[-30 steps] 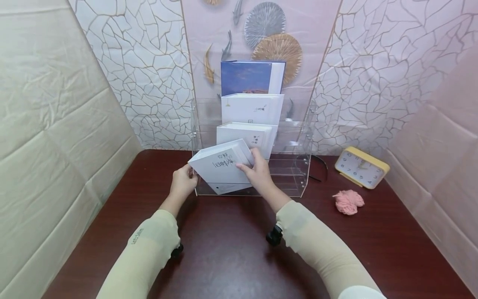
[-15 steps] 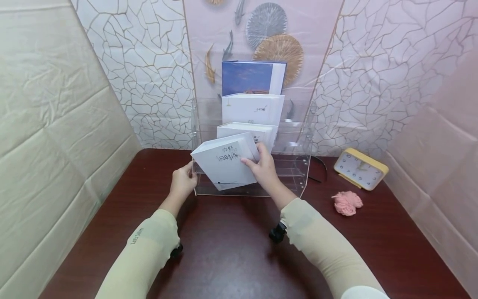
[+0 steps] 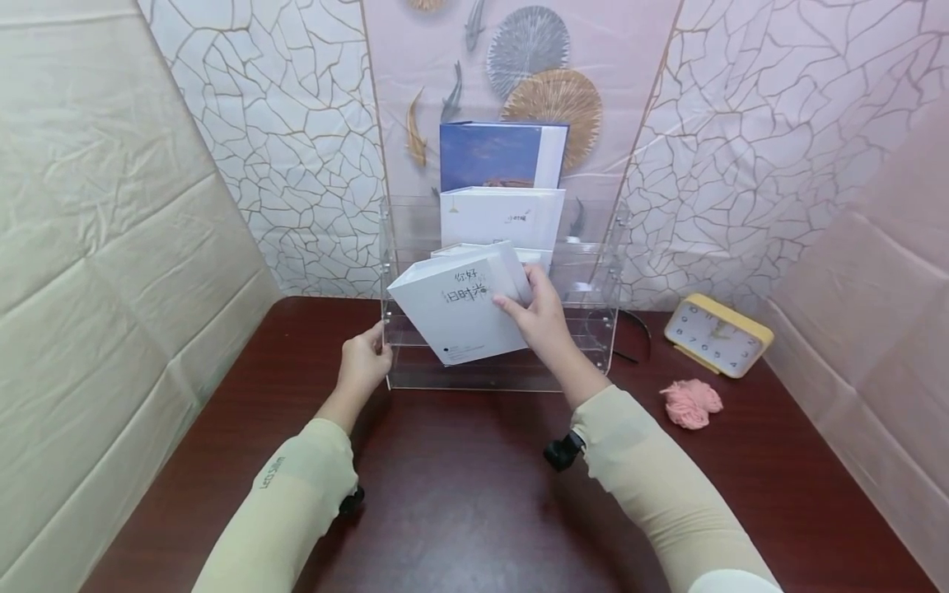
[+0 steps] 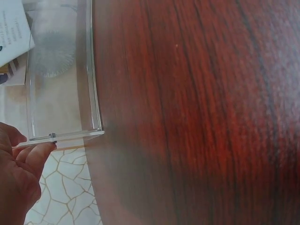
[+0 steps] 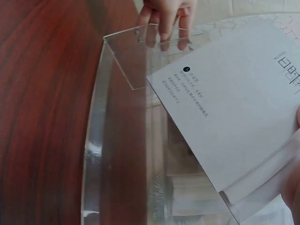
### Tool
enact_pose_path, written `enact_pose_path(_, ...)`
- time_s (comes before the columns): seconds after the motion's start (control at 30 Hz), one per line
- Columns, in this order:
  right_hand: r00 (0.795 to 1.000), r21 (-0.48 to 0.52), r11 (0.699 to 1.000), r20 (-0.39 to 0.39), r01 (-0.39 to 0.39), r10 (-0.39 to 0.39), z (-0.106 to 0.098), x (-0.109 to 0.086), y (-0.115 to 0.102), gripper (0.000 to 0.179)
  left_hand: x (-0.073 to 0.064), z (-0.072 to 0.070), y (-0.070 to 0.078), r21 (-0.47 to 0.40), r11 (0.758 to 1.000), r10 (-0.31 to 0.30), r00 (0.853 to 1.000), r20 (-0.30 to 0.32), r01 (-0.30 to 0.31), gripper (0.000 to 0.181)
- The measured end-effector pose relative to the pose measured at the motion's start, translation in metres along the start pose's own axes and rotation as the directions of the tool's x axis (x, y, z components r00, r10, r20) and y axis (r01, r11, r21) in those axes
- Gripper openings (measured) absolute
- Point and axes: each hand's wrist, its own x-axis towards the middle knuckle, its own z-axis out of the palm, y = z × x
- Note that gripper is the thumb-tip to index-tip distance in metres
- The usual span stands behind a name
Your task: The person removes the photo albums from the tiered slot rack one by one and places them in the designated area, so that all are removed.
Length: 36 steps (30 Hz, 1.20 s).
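My right hand (image 3: 544,311) grips a white hardcover book (image 3: 463,317) by its right edge, thumb on the cover. The book tilts in front of a clear acrylic rack (image 3: 549,380), its lower edge raised off the rack's front tier. In the right wrist view dark print shows on the book's cover (image 5: 225,108). My left hand (image 3: 363,362) holds the rack's left side panel; in the left wrist view its thumb and fingers pinch the panel's edge (image 4: 70,137). Behind stand a white book (image 3: 498,214) and a blue-covered book (image 3: 489,155). Another white book is mostly hidden.
A yellow-framed clock (image 3: 717,333) leans at the right rear of the dark red table (image 3: 460,486). In front of it lies a pink yarn bundle (image 3: 691,403). A thin black band (image 3: 643,329) lies beside the rack. Fabric walls enclose the table at the sides and back.
The right hand has lifted the white book up and slightly right, away from the rack's front, so it now covers most of the book behind. The left hand stays on the panel.
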Motion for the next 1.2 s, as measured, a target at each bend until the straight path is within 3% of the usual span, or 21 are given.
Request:
enact_pose_path(0.27, 0.999, 0.128, 0.992, -0.037, -0.016, 0.021, -0.023, 0.005, -0.007, 0.036, -0.001, 0.002, -0.001, -0.013, 0.999, 0.030, 0.999, -0.038, -0.030, 0.044)
enact_pose_path(0.53, 0.992, 0.172, 0.983, -0.105, -0.057, 0.076, -0.064, -0.004, -0.016, 0.034, 0.000, 0.003, -0.003, -0.004, 0.999, 0.043, 0.998, -0.051, -0.043, 0.041)
enact_pose_path(0.77, 0.984, 0.252, 0.967, -0.154, -0.046, 0.087, -0.115, -0.028, -0.026, 0.030, -0.001, 0.005, -0.002, 0.004, 1.000, 0.030, 0.999, -0.039, -0.030, 0.041)
enact_pose_path(1.2, 0.974, 0.472, 0.881, -0.193, -0.013, 0.118, -0.189, -0.084, -0.051, 0.026, -0.001, 0.002, 0.000, 0.023, 1.000, 0.013, 0.999, -0.035, -0.012, 0.039)
